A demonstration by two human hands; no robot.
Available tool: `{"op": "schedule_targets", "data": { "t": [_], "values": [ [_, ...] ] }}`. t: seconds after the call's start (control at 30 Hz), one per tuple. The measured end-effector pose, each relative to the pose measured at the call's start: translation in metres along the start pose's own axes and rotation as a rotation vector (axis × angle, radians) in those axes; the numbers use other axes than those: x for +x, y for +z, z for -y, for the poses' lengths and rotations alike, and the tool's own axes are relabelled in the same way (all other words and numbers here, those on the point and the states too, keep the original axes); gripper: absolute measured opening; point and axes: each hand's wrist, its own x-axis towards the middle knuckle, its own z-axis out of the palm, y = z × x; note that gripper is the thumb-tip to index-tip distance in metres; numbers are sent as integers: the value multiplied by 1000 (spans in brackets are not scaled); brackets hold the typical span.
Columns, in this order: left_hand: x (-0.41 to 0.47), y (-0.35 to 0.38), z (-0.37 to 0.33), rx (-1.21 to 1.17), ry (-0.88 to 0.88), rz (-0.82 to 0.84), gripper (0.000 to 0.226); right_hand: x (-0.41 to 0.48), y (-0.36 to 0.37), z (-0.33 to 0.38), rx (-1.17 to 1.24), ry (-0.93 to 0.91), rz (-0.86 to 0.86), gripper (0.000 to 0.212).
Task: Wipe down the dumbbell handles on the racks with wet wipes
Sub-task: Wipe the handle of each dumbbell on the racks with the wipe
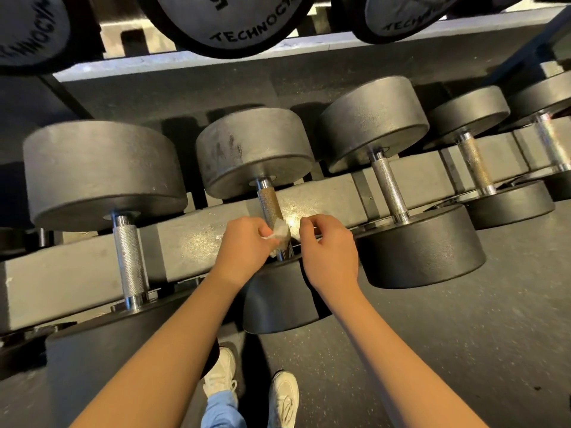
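Fingers [261,231] of the left hand [244,247] pinch a crumpled wipe [281,233] against the handle [268,203] just beyond them, apparently mid-wipe. Just right of them, the right hand [330,254] hovers, its fingers curled; whether they hold anything cannot be told. Next likely comes a stroke away along the knurled bar. The wipe hides the handle's near end; the dumbbells [247,26] farther up are cut off.

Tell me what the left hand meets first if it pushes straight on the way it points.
The knurled dumbbell handle just ahead: the left hand holds the wet wipe right against it, so contact is likely at once.
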Motion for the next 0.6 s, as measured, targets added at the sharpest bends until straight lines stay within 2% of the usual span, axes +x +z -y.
{"op": "schedule_targets", "data": {
  "t": [0.2, 0.27, 0.4, 0.47, 0.6],
  "values": [
    [14, 3, -12, -122, -42, -270, 7, 0, 0, 1, -11, -13, 2, 25],
    [13, 5, -10, -59, -25, -252, 12, 0, 0, 0, -5, -23, 14, 24],
    [3, 3, -6, 46, 10, -45, 18, 1, 0, -2, -14, -25, 31, 25],
    [5, -2, -7, 56, -10, -5, 18, 1, -1, -2, -14, -29, 28, 25],
    [17, -7, -16, 33, -19, -211, 11, 0, -1, 1, -1, -30, 5, 23]
  ]
}}
